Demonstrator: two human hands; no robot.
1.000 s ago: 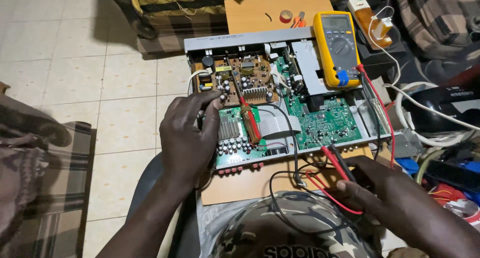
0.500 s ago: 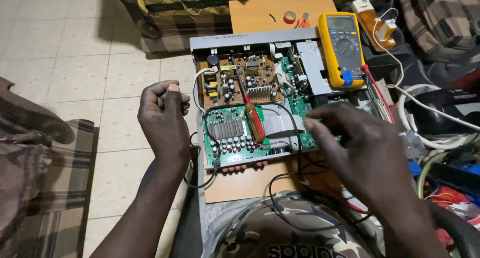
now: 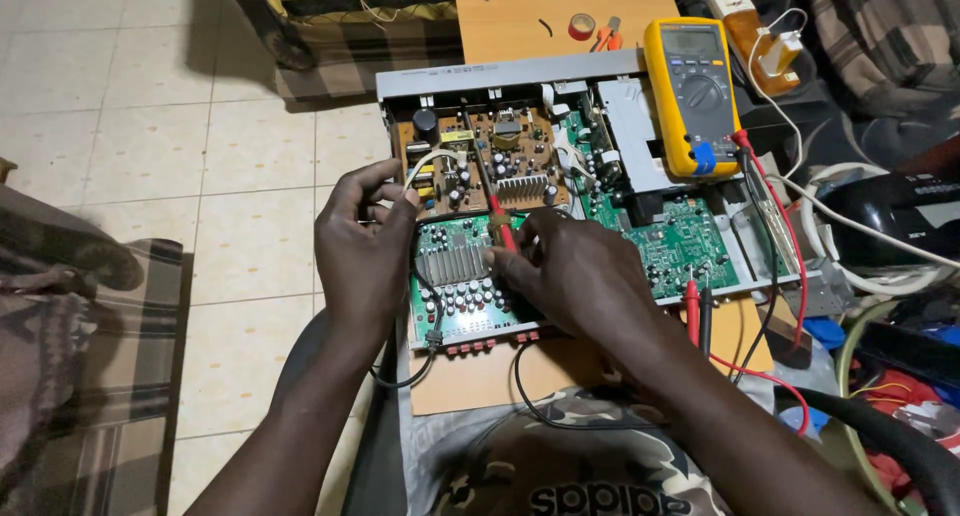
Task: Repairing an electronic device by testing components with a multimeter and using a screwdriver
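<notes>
Head view: I see my right hand (image 3: 575, 271) with fingers holding the red probe (image 3: 500, 221) on the green circuit board (image 3: 455, 276), at the near-left corner of the open chassis (image 3: 500, 76). My left hand (image 3: 362, 251) rests beside it, fingers curled, holding nothing. The yellow multimeter (image 3: 692, 94) lies at the far-right edge.

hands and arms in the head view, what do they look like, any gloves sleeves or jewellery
Both are bare. The left hand and right hand wear no gloves, and no rings, watch or bracelet show. Both forearms are uncovered right to the bottom edge of the picture, so no sleeve is in view. No markings, tape or bandages are visible on either.
</notes>
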